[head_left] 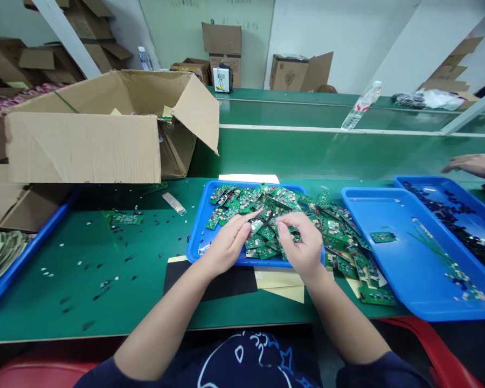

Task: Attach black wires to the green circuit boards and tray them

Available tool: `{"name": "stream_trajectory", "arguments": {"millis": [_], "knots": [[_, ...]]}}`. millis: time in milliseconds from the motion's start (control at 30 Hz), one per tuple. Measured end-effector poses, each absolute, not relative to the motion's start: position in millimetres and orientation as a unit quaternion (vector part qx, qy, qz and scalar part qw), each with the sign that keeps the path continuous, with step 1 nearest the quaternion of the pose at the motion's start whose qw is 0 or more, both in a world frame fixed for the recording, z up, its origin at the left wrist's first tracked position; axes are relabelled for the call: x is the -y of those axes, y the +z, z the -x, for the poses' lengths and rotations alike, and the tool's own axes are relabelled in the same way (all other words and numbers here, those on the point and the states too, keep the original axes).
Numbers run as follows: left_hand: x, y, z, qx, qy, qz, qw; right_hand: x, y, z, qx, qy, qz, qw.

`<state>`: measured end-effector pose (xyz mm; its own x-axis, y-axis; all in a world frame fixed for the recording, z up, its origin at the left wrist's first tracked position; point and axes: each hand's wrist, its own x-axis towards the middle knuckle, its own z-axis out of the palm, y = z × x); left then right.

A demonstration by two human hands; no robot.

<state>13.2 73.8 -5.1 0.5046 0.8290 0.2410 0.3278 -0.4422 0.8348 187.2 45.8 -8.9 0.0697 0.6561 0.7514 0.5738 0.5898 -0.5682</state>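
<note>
My left hand (231,240) is closed over the near left part of a blue tray (194,237) heaped with small green circuit boards (246,199). Its thumb and fingers pinch a small circuit board (259,223) with a dark strip along it, partly hidden by the fingers. Just to the right, my right hand (302,241) has thumb and forefinger pressed together. Whatever lies between those fingertips is too small to make out. More circuit boards (343,237) spill over the tray's right side onto the table.
On the right lie a blue tray (404,269) with one board and small parts, and another tray of black parts (464,215) beside another person's hand (475,163). A large cardboard box (84,148) stands at left. Black and white bits dot the green table (153,275).
</note>
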Motion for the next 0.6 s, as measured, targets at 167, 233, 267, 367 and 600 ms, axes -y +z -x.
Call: {"name": "stream_trajectory", "arguments": {"millis": [167, 233, 267, 367, 600], "knots": [[-69.2, -3.8, -15.0, -0.343, 0.270, -0.823, 0.365, -44.1, -8.4, -183.4, 0.687, 0.158, 0.471, 0.530], [-67.7, -1.8, -15.6, -0.326, 0.251, -0.832, 0.373, -44.9, -8.2, -182.3, 0.669, 0.176, 0.486, 0.534], [-67.4, -1.3, -15.8, -0.320, 0.248, -0.834, 0.376, -45.4, -8.3, -182.0, 0.664, 0.179, 0.489, 0.537], [-68.2, -3.1, -15.9, -0.317, 0.257, -0.836, 0.366, -47.1, -9.1, -182.5, 0.675, 0.159, 0.469, 0.547], [-76.6, -10.4, -13.2, -0.318, 0.371, -0.824, 0.286, -47.6, -10.0, -193.0, 0.787, 0.070, 0.332, 0.516]]}}
